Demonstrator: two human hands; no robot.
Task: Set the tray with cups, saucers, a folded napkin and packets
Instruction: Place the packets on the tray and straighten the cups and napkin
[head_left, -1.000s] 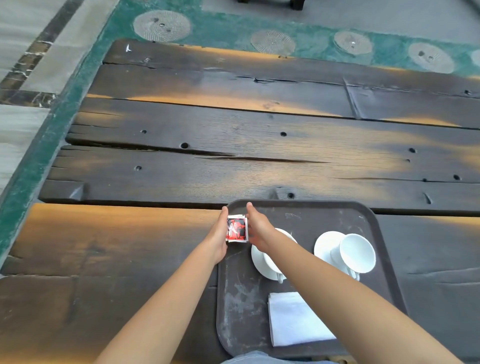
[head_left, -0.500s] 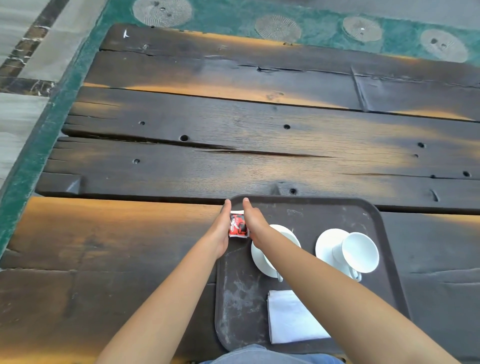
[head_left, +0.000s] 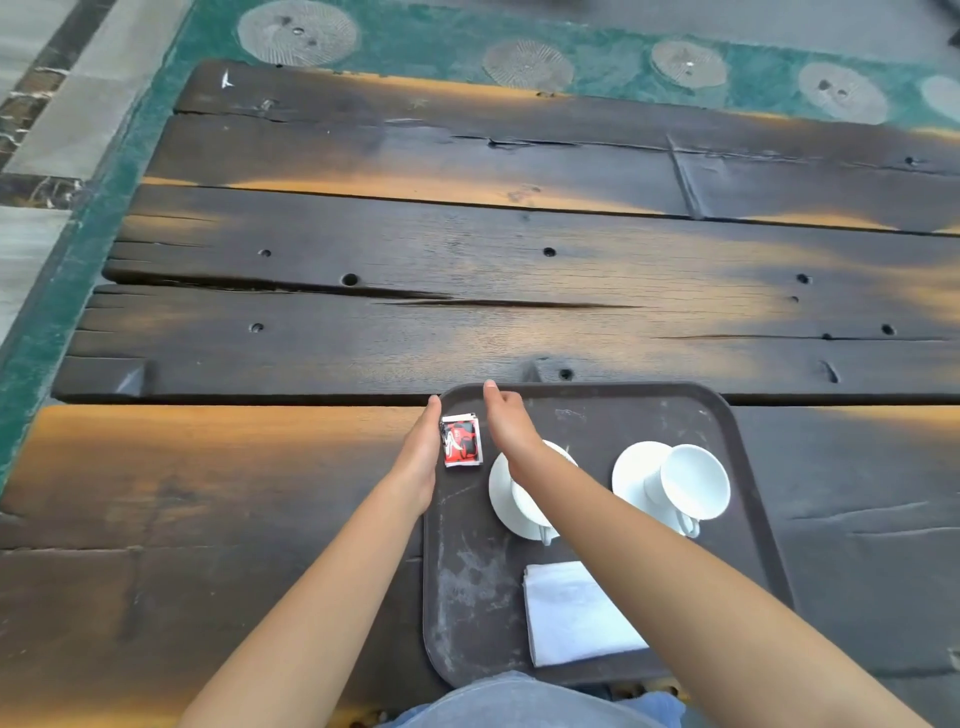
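Head view looks down on a big dark wooden table (head_left: 467, 291). On it, at about 5 o'clock in the picture, sits a brown tray (head_left: 748, 467).

On the tray a white folded napkin (head_left: 576, 613) lies at the 6 o'clock end. Two white cups on saucers sit in the middle: one cup (head_left: 693, 480) at 3 o'clock, tipped on its side, and one saucer (head_left: 506, 499) partly under the right arm.

The small red and white packets (head_left: 461, 440) lie flat in the tray's 11 o'clock corner. Their long side runs from 12 to 6 o'clock.

The left hand (head_left: 423, 452) is just beside the packets at 9 o'clock, touching or nearly touching them. The right hand (head_left: 511, 426) is at 3 o'clock with a small gap, so the left one is nearer. Both hands are flat and open, fingers straight, pointing to 12 o'clock. Neither holds anything.

I think the packets are set down and the hands can now pull away.
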